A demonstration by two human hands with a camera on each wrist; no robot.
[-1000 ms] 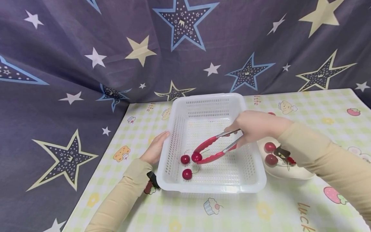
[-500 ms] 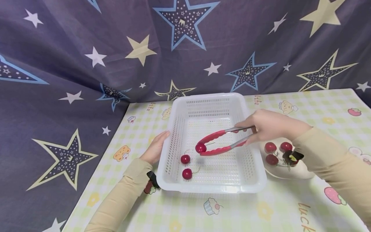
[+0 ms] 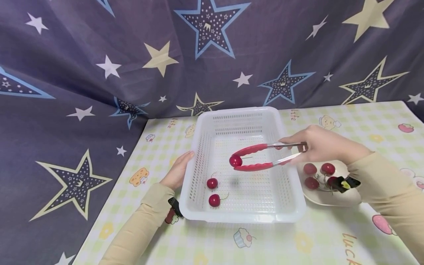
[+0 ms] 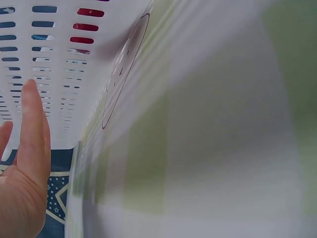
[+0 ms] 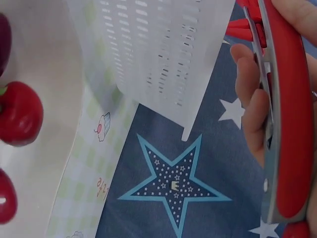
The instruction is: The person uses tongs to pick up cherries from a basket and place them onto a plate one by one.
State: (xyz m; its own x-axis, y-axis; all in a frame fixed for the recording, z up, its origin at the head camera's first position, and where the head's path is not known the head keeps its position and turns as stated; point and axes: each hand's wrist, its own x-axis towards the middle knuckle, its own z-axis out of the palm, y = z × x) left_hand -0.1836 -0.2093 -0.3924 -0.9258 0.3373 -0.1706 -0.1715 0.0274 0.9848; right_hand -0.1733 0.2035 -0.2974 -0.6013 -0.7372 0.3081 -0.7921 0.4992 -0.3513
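Note:
My right hand (image 3: 322, 145) grips red-and-silver tongs (image 3: 253, 167) above the right side of a white perforated plastic basket (image 3: 243, 217). Between the tong tips is a dark red cherry (image 3: 235, 161) with its stem pointing right. Two more cherries lie on the basket floor at lower left, one (image 3: 212, 183) just behind the other (image 3: 214, 200). In the right wrist view, fingers and thumb wrap the red tong handle (image 5: 294, 114). My left hand (image 3: 177, 171) rests against the basket's left wall, its fingers straight along the slotted side in the left wrist view (image 4: 32, 129).
Right of the basket stands a cream plate (image 3: 338, 200) bearing several cherries (image 3: 328, 168), partly hidden by the right wrist's black camera (image 3: 346, 183). A checked tablecloth (image 3: 159, 239) covers the table. Behind hangs a dark star-patterned curtain (image 3: 232, 66).
The right hand has carried the tongs and their cherry to the right and back, away from the two cherries on the basket floor. More of the plate shows. The left hand stays put.

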